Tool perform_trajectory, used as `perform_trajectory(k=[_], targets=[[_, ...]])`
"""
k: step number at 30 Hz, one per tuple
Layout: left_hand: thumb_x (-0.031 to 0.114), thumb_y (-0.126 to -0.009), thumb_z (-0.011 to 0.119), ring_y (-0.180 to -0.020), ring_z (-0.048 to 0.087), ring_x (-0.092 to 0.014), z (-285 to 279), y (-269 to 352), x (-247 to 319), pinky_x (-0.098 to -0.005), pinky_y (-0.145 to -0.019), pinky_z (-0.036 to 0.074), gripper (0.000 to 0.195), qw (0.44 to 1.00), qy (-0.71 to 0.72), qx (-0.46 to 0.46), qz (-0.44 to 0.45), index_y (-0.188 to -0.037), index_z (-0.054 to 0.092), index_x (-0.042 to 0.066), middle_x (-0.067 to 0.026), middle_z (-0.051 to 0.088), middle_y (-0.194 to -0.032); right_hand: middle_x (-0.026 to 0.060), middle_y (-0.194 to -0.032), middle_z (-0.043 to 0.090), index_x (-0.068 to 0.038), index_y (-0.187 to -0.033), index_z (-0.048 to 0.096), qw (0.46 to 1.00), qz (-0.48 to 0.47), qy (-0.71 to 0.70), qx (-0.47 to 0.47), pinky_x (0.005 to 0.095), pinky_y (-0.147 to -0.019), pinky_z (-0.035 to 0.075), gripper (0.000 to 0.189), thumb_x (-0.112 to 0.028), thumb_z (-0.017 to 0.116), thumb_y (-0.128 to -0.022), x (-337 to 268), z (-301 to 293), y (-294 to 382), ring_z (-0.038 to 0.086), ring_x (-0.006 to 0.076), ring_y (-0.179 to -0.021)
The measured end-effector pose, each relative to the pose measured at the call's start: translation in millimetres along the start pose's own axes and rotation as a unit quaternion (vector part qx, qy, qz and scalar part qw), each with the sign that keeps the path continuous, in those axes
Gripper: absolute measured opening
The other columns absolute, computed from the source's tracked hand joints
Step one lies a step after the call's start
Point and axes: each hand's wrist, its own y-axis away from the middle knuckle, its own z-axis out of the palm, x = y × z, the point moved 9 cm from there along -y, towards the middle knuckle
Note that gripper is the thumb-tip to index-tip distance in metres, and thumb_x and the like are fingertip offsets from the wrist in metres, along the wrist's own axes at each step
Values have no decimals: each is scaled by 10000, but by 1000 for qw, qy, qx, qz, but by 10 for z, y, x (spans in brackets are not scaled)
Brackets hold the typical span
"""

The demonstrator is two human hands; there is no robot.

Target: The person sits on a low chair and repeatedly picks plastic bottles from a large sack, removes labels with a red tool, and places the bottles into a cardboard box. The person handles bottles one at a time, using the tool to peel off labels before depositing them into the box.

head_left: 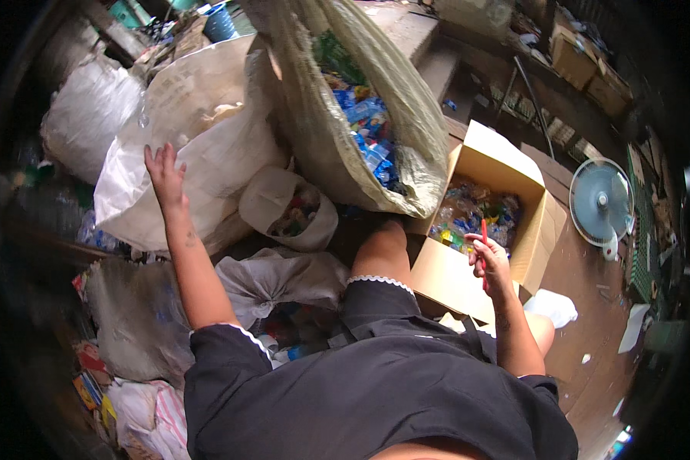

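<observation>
My left hand [168, 178] is raised with its fingers apart and nothing in them. It hangs in front of a large open white woven sack [213, 167], near the sack's left side. Just beyond the fingertips is a small clear plastic object [144, 112], perhaps a bottle; whether it touches the sack I cannot tell. A slim red tool [484, 241] stands upright in my right hand [491, 264], its working end not clear. That hand is over the near flap of an open cardboard box [494, 141], which holds mixed plastic bottles [477, 210].
A tall translucent sack [402, 75] of blue-labelled plastic waste [371, 132] leans ahead. Between the sacks sits a cut white container [259, 198]. To the right are an electric fan [602, 198] and a white plastic jug [552, 307]. A tied sack [287, 276] lies near my leg.
</observation>
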Motion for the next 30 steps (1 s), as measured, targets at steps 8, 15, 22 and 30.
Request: perform_trajectory(k=[8,15,22,30], targets=[[161,-779,688,-1072,521,-206,2285,2352,-517,-321,-837,464,618,927,-27,-372,41,-1318,400,70,-111,438,-1282,-18,-602,496,-48,-1088,564,983,-2,-41,181,183,-364,309,282,-77,436,-839,282,-1572,38,387,32,-428],[51,-763,662,-1013,570,-221,3568,3452,-624,-313,-803,474,465,906,55,-408,101,-1203,512,44,-124,470,-1243,-12,-603,492,-62,-1051,584,940,29,132,314,248,-489,399,218,-190,434,-956,658,-2934,-571,461,76,-515],[34,-775,637,-967,585,-197,4403,4139,-1616,-291,-774,483,375,878,34,-477,-5,-1142,559,46,-106,506,-1188,160,-856,657,-97,-926,667,807,103,474,337,409,-729,497,306,-262,703,-670,1429,-3625,-1130,633,315,-831],[45,-771,639,-943,590,-213,4689,4364,-2319,-305,-774,485,347,844,-80,-529,-47,-1113,579,49,-122,507,-1181,136,-1106,595,-135,-1126,579,725,195,627,208,431,-805,483,403,-78,585,-727,2349,-3838,-1718,595,327,-958]])
